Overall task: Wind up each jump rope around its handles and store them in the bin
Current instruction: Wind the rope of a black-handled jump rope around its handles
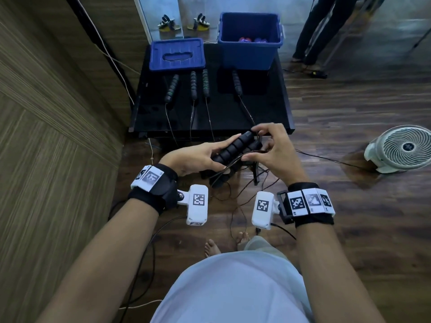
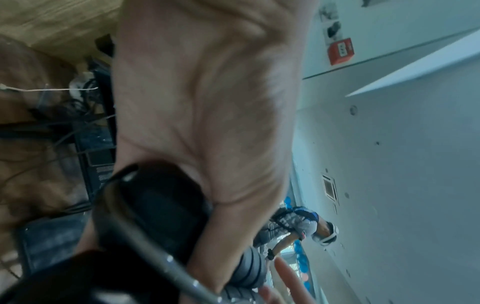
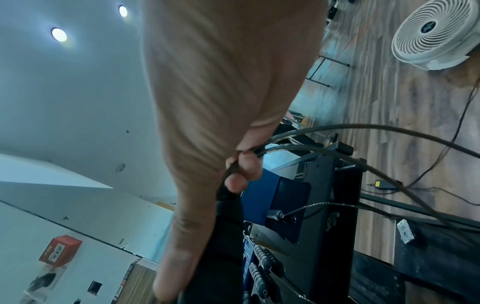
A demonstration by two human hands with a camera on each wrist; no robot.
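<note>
My left hand (image 1: 198, 156) grips two black ribbed jump rope handles (image 1: 235, 146) side by side in front of the table's near edge. My right hand (image 1: 268, 145) pinches the thin rope (image 1: 253, 153) against the handles; in the right wrist view its fingertips (image 3: 242, 170) curl round the rope (image 3: 363, 131), which loops off to the floor. In the left wrist view the handles (image 2: 158, 209) fill the palm. Several more black handles (image 1: 172, 88) (image 1: 236, 82) lie on the black table (image 1: 268, 113), their ropes hanging over the front. A blue bin (image 1: 249, 39) stands at the table's back right.
The blue bin lid (image 1: 176, 54) lies at the table's back left. A white floor fan (image 1: 401, 149) stands to the right. Loose cables (image 1: 245, 194) trail over the wooden floor near my feet. A person (image 1: 324, 31) stands beyond the bin. A wood-panelled wall runs along the left.
</note>
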